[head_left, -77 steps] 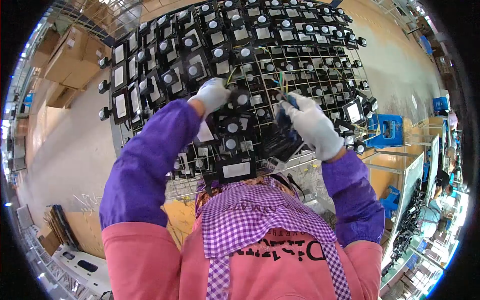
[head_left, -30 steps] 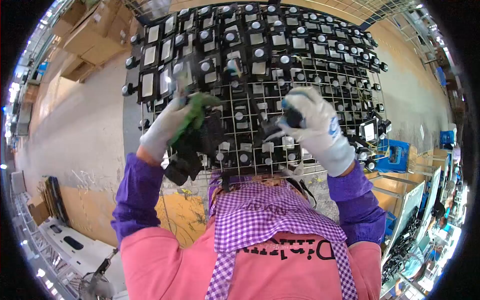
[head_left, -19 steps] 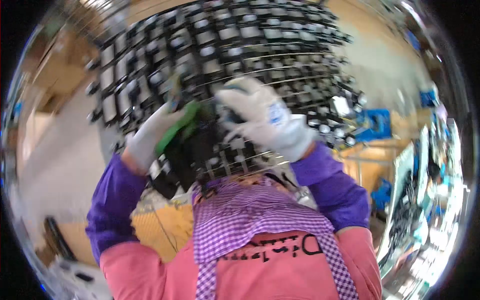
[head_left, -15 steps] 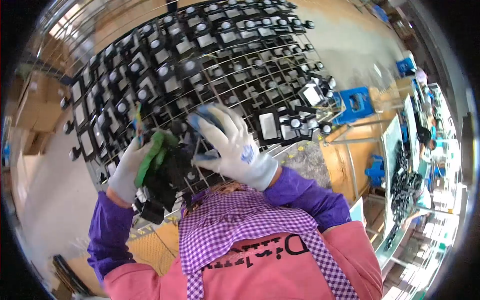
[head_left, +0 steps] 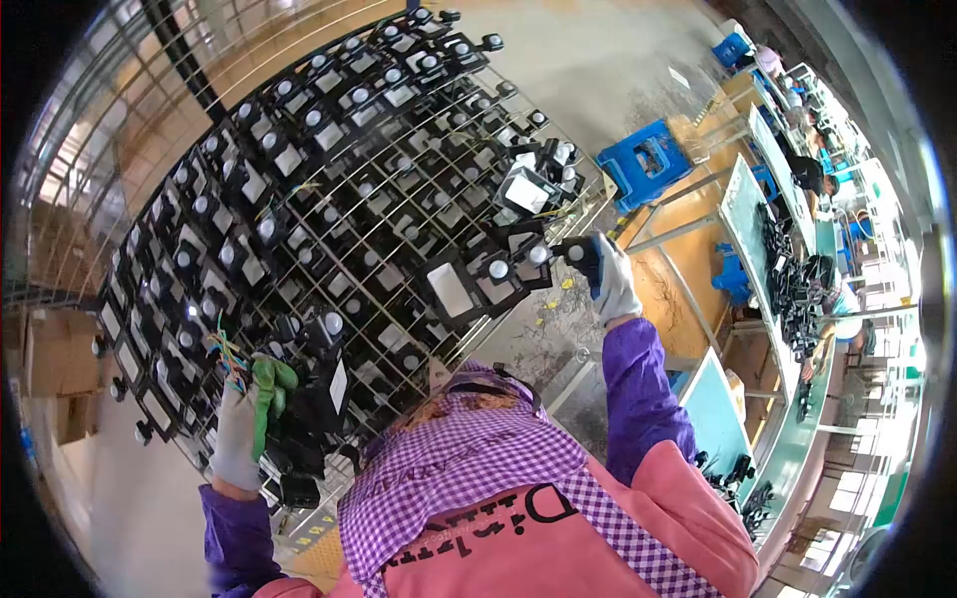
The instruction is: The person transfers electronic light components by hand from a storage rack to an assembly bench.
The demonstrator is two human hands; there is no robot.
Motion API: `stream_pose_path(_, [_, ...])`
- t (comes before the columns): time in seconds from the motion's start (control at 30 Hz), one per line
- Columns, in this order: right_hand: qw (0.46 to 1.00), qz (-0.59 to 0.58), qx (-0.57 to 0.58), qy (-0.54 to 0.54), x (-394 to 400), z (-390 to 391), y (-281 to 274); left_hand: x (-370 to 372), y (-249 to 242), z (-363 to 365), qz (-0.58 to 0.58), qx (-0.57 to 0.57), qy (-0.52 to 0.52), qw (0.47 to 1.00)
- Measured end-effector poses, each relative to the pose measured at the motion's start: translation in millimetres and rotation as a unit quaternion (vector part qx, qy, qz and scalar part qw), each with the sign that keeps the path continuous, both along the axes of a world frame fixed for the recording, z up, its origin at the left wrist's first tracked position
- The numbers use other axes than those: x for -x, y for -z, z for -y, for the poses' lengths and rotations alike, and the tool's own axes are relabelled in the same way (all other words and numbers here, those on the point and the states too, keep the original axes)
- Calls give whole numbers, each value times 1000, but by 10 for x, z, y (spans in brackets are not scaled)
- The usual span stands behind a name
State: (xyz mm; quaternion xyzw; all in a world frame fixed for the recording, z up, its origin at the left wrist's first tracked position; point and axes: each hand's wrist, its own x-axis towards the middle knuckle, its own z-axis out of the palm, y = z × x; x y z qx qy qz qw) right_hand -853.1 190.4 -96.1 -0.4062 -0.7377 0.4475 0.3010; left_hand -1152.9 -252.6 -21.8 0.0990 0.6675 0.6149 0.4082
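Note:
My left hand [head_left: 246, 414], in a white glove with green fingers, is closed on a bundle of thin coloured wires [head_left: 229, 361] at the lower left of a wire rack. Black units [head_left: 329, 384] with a round white part hang just beside it. My right hand [head_left: 616, 281], in a white and blue glove, has its fingers closed on a black unit [head_left: 578, 255] at the rack's right edge. Many similar black units with pale panels [head_left: 452, 289] cover the wire rack [head_left: 369, 269].
A blue plastic stool [head_left: 645, 164] stands beyond the rack's right side. Green-topped workbenches [head_left: 750, 224] run down the right, with heaps of black parts [head_left: 797, 289] and people at work. Cardboard boxes [head_left: 62, 354] are at the left.
My right hand has moved right, from the rack's near middle to its right edge, and is now closed on a black unit. The view has shifted, and my left hand still holds the wires.

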Motion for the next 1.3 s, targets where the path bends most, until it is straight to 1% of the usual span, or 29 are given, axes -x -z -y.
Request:
stream_pose_path(0.03, [944,182,-233,-142,3,-79,-52,12,44,-9,21,-5,-13,1000])
stream_pose_path(0.07, [988,30,48,-142,55,-116,-11,39,106,-3,42,-9,-25,999])
stream_pose_path(0.1, [971,-31,177,-156,96,-168,82,58,129,-17,64,-12,-39,997])
stream_pose_path(0.17, [884,-144,427,-123,174,-268,269,34,60,-120,14,-2,-4,1000])
stream_pose_path(0.2, [856,-157,479,-114,203,-273,274,28,62,-153,19,3,-9,1000])
stream_pose_path(0.27, [752,-174,632,-76,239,-423,383,22,97,-203,23,14,-17,999])
stream_pose_path(0.3, [840,-145,493,-174,276,-410,357,27,132,-230,21,21,-18,999])
stream_pose_path(0.33, [898,-110,335,-264,316,-369,342,22,140,-248,20,29,-18,999])
stream_pose_path(0.4, [930,-66,147,-330,363,-212,165,-8,91,-338,26,26,-6,999])
stream_pose_path(0.43, [927,-40,4,-373,433,-183,33,-18,65,-386,29,24,0,999])
stream_pose_path(0.47, [929,-44,176,-323,491,-143,-31,-16,62,-411,36,23,0,999])
stream_pose_path(0.5, [900,-45,343,-264,533,-107,-51,-13,76,-420,42,22,0,999])
stream_pose_path(0.57, [863,-31,466,-193,587,-88,-30,-28,90,-430,44,21,-11,999])
stream_pose_path(0.63, [817,-17,574,-55,809,106,-232,-88,101,-481,37,17,-32,999])
stream_pose_path(0.7, [857,43,481,-183,877,-9,-3,-121,24,-556,23,8,3,1000])
stream_pose_path(0.77, [909,-3,317,-271,948,42,144,-143,-47,-600,4,27,19,999])
stream_pose_path(0.8, [914,-22,216,-342,1008,94,153,-136,-14,-585,24,3,13,1000])
stream_pose_path(0.87, [890,-165,24,-425,962,247,115,-123,23,-562,3,5,31,999])
stream_pose_path(0.93, [896,-24,98,-433,1165,358,63,-126,30,-540,2,22,42,999])
stream_pose_path(0.97, [901,147,254,-320,1325,405,-48,-122,40,-528,1,25,50,998])
stream_pose_path(1.0, [853,295,397,-168,1529,497,-291,-123,59,-526,-1,27,59,998])
stream_pose_path(1.03, [846,405,299,-173,1701,459,-79,-134,66,-530,-2,29,69,997])
stream_pose_path(1.07, [845,423,276,-177,1737,412,67,-155,48,-556,-9,38,57,998])
stream_pose_path(1.1, [843,440,252,-179,1821,480,-115,-153,56,-555,-3,33,58,998])
stream_pose_path(1.13, [857,406,259,-182,1863,532,-216,-152,77,-552,3,29,62,998])
stream_pose_path(1.17, [847,405,309,-155,1926,471,77,-148,82,-563,10,24,68,997])
stream_pose_path(1.2, [884,325,150,-302,1796,372,283,-172,14,-609,12,32,63,997])
stream_pose_path(1.23, [873,227,-14,-432,1676,331,326,-183,27,-602,-22,32,67,997])
stream_pose_path(1.3, [837,394,-4,-380,1810,303,400,-193,103,-599,-91,23,74,993])
